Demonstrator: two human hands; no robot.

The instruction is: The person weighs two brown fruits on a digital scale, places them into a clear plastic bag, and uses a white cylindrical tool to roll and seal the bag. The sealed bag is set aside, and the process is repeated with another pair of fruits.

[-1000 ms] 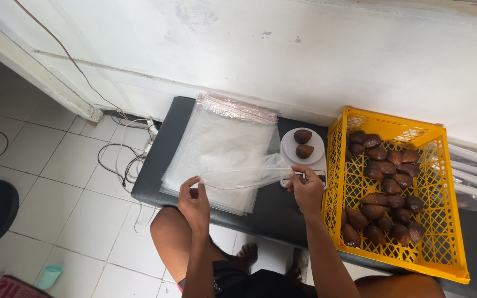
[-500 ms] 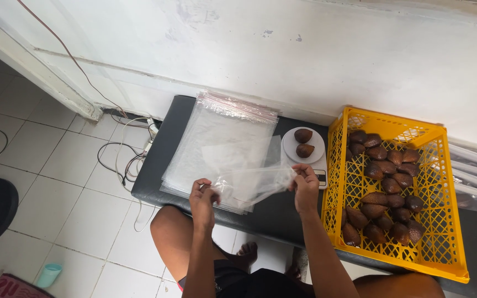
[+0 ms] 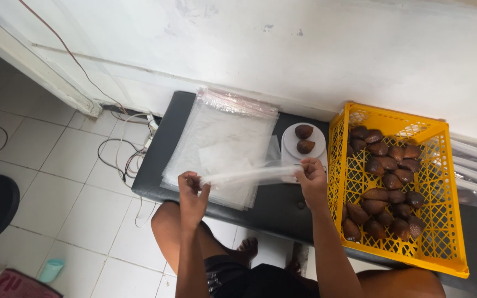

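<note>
Both hands are pinching one clear plastic bag (image 3: pixel 252 175) and stretching it out flat, left hand (image 3: pixel 192 190) gripping one end, right hand (image 3: pixel 310 176) the other. It's hanging just above the stack of bags (image 3: pixel 222 138) lying on the black tabletop (image 3: pixel 274 207). Right of the stack, a white plate (image 3: pixel 303 141) is holding two brown fruits (image 3: pixel 304 138), with a yellow crate (image 3: pixel 398 187) of more fruit beyond it.
</note>
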